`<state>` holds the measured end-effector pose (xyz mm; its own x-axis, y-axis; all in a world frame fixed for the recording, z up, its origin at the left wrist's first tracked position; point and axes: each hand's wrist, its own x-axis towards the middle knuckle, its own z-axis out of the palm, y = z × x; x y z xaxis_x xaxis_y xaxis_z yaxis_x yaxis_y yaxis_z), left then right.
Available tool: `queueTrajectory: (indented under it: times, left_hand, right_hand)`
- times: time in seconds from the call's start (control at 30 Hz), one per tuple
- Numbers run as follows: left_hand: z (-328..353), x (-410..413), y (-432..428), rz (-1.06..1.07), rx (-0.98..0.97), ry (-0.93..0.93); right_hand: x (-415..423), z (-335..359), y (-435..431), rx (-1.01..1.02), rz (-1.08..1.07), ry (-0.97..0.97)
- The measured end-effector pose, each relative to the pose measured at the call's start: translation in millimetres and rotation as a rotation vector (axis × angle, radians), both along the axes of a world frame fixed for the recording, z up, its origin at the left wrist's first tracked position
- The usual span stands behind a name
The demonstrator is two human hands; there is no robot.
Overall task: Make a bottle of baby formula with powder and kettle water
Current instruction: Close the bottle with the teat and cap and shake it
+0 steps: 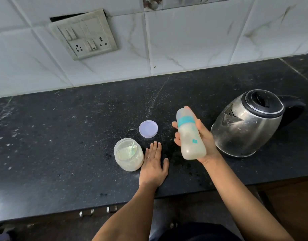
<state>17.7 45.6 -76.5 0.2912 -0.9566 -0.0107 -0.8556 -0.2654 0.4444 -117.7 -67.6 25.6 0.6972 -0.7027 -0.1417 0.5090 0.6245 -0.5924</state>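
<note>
head view: the right hand (204,140) grips the capped baby bottle (190,134), tilted above the counter (62,136) beside the kettle (247,124). the left hand (154,164) lies flat, fingers straight, by the open powder jar (128,154). 1 risk: a loose collar could leak milky mix.

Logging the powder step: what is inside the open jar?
The jar holds pale powder with a greenish scoop standing in it. The scoop's lower end is hidden in the powder.
</note>
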Motion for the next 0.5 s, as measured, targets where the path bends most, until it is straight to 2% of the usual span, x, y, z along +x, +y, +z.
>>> queueTrajectory:
  times: [0.1,0.17,0.23,0.4,0.5]
  left_hand:
    - [-0.3,-0.4,-0.2,0.002,-0.001,0.001]
    - [-0.4,-0.4,-0.5,0.003,0.001,-0.002]
    - [-0.2,-0.2,-0.6,0.004,0.001,-0.007]
    - [-0.3,-1.2,-0.1,0.007,-0.001,-0.001]
    - [-0.1,-1.2,0.1,0.012,0.002,0.002]
  right_hand:
    - [9.0,-1.8,-2.3,0.106,-0.176,-0.073]
    - [7.5,1.9,-1.0,0.114,-0.08,-0.126]
    - [3.2,1.5,3.6,0.004,0.024,-0.059]
    - [11.0,2.0,0.9,0.063,-0.165,-0.045]
    - [0.0,-5.8,1.2,-0.02,0.032,-0.08]
